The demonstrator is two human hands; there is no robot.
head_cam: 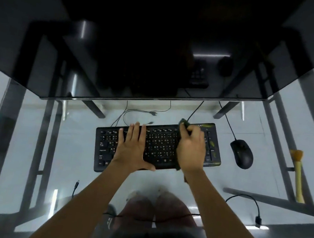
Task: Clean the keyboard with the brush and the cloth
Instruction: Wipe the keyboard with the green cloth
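A black keyboard (160, 146) with white key legends lies on the glass desk, angled slightly. My left hand (133, 147) rests flat on its left-centre keys, fingers spread, thumb along the front edge. My right hand (191, 150) presses a dark green cloth (183, 122) onto the keyboard's right part; cloth shows above the fingers and below the wrist. A brush (298, 175) with a pale yellow handle and tan bristles lies on the desk at the far right, away from both hands.
A black mouse (241, 154) sits right of the keyboard, its cable running back. A large dark monitor (163, 39) fills the top. Loose cables (245, 200) lie on the glass desk (59, 135). Desk frame and my knees show through the glass.
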